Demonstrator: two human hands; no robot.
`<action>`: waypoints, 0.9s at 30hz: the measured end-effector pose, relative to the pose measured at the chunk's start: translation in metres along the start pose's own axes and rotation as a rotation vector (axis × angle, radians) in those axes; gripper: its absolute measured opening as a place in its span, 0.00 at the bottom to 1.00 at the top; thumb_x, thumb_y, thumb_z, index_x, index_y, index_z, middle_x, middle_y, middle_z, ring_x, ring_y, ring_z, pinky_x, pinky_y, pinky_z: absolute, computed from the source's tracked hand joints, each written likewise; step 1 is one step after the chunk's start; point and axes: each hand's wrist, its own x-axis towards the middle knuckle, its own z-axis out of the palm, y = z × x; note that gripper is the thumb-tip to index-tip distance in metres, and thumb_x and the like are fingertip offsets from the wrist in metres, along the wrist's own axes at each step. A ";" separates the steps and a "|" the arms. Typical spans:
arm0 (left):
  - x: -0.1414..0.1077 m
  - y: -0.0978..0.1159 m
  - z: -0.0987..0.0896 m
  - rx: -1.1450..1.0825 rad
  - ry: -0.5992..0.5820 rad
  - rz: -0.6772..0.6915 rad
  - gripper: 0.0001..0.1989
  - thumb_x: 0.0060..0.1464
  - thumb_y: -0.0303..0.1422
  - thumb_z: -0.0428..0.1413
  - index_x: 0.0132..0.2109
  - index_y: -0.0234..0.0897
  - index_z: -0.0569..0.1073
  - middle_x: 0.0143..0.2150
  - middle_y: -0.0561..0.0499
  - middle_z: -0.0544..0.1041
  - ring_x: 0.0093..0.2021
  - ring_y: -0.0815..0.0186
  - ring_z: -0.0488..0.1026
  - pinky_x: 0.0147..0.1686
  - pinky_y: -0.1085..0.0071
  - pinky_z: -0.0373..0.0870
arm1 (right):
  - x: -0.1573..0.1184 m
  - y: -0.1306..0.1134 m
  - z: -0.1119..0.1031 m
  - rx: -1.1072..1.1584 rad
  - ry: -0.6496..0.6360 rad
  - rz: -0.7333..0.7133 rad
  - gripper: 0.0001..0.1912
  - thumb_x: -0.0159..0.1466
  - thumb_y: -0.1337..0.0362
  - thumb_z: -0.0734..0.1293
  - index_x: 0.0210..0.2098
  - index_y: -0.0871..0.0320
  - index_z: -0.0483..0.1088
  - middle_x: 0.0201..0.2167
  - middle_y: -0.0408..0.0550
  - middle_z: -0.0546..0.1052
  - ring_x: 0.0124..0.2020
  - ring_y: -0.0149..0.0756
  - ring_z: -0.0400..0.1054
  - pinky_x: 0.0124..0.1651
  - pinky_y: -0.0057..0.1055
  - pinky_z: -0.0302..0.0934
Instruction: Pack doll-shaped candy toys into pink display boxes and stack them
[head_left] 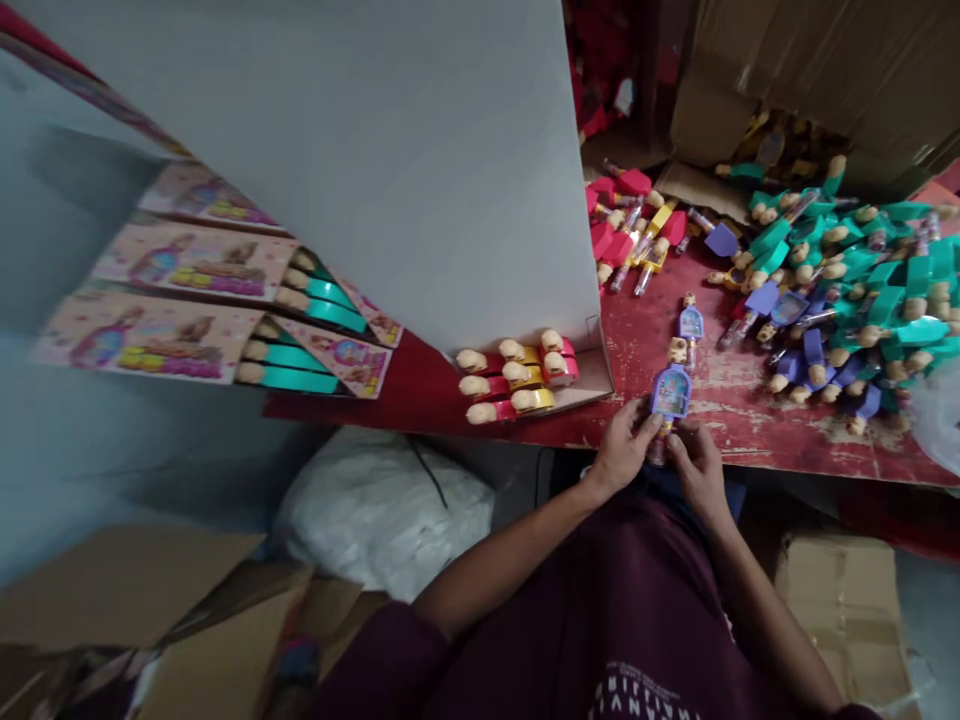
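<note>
A purple toy (670, 392) with a tan animal-head top, a picture panel and a clear tube below is held at the table's front edge. My left hand (628, 440) has its thumb and fingers on the toy's lower left side. From the right, my right hand (697, 462) pinches near the tube end. Just beyond lies a second purple toy (691, 322) on the red table (637, 335). To the left, an open carton tray (592, 375) contains red toys (487, 387) and yellow toys (527, 376) in rows.
A pile of green toys (847, 260) with some purple ones fills the right side; red toys (616, 245) lie behind. A large white panel (390, 150) stands left. Printed boxes (165, 340) of green toys are beyond it. A white sack (375, 500) and cardboard boxes (844, 600) sit below.
</note>
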 end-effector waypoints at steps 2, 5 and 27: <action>-0.003 0.001 -0.010 0.036 0.103 0.001 0.20 0.60 0.45 0.61 0.51 0.35 0.75 0.45 0.43 0.81 0.45 0.60 0.79 0.49 0.63 0.75 | 0.006 -0.008 0.002 -0.096 0.038 -0.043 0.17 0.68 0.48 0.70 0.43 0.56 0.75 0.37 0.48 0.80 0.36 0.37 0.74 0.40 0.34 0.71; -0.009 -0.002 -0.018 -0.013 0.094 -0.013 0.21 0.59 0.43 0.61 0.54 0.35 0.74 0.46 0.44 0.81 0.45 0.60 0.79 0.47 0.63 0.76 | 0.024 -0.015 0.007 -0.056 0.064 -0.072 0.21 0.68 0.47 0.69 0.52 0.55 0.74 0.49 0.54 0.80 0.42 0.39 0.74 0.42 0.36 0.72; -0.057 0.017 -0.088 0.460 -0.020 0.059 0.21 0.63 0.49 0.57 0.51 0.38 0.80 0.49 0.44 0.83 0.49 0.55 0.81 0.54 0.57 0.78 | 0.023 -0.060 0.020 0.172 -0.317 0.090 0.25 0.58 0.42 0.76 0.41 0.54 0.72 0.34 0.43 0.75 0.35 0.35 0.70 0.40 0.33 0.70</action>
